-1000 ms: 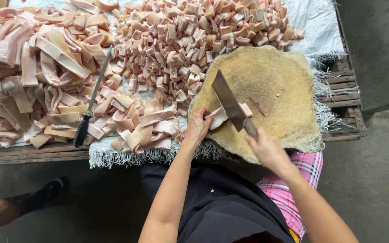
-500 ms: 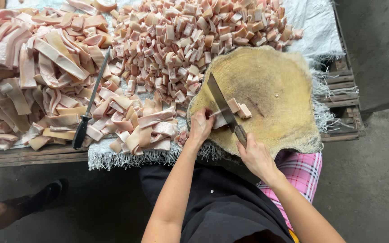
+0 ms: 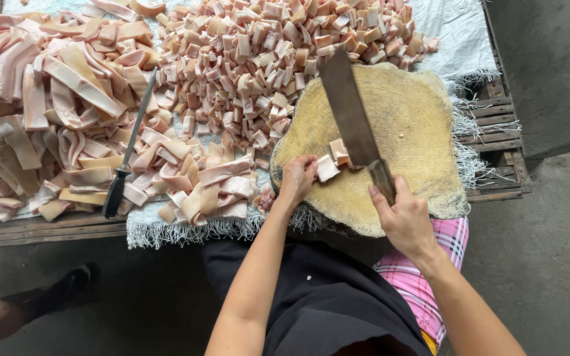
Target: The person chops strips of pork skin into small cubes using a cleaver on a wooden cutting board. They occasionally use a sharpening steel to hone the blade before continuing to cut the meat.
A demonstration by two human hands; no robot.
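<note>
Since half a second ago your cleaver has swung up off the cut pieces, its blade now slanting away from you across the round wooden chopping block, and the strip under your left hand has grown shorter.

Your workbench of wooden slats carries a white woven sheet, frayed along its near edge. On the far left of the sheet lies a heap of long pink strips; beside it, toward the block, spreads a wide mound of small cut pieces. A sharpening steel with a black handle rests slanted across the strips, well apart from both of your hands.

The chopping block sits at the right end of the sheet, its near rim overhanging the bench edge just in front of your dark apron; pink checked cloth shows at your right.

Your right hand is wrapped tight around the cleaver's handle near the block's near rim. Your left hand is curled, fingertips pinching the pale strip flat on the block at its left side. Just beside the blade, two small cut pieces lie touching that strip.

A dark shoe of another person shows at the lower left on the concrete floor.
</note>
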